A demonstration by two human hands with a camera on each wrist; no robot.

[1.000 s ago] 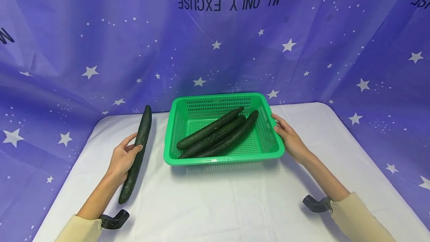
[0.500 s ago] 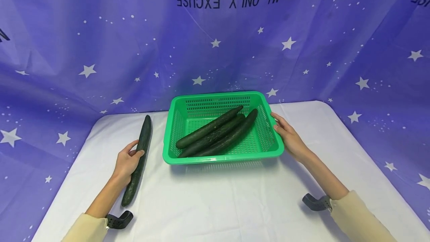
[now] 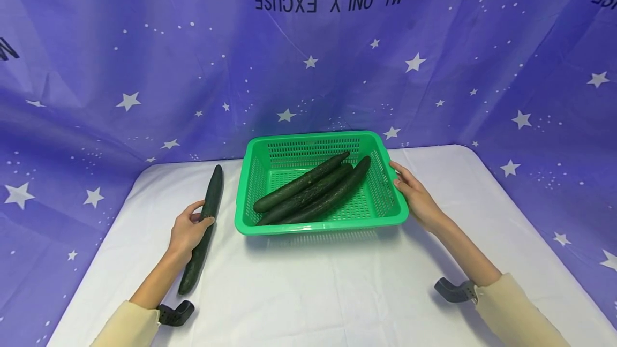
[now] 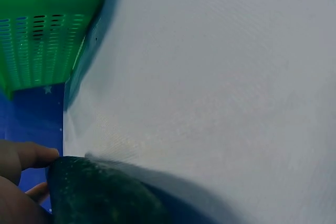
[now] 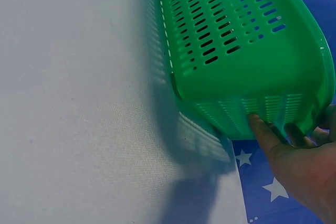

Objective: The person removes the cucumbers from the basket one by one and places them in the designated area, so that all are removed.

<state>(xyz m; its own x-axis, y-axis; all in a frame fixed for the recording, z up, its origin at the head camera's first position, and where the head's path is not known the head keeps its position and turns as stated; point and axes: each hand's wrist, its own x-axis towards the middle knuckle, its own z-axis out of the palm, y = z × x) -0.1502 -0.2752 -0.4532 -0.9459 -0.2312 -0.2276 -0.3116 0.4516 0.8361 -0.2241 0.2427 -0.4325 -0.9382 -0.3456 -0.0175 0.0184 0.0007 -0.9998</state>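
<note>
Dark green, one cucumber [image 3: 203, 240] is left of the basket [image 3: 320, 227], pinched near its middle between thumb and fingers of the left hand [image 3: 187, 233], both ends jutting past; the right hand [image 3: 418, 202] rests extended fingers against the basket's right end.

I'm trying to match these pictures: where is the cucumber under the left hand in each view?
Head: left of centre, the cucumber gripped by the left hand.
Left wrist: bottom edge, left of centre, partly cut off.
Right wrist: not in it.
Shared landmark: green basket.
</note>
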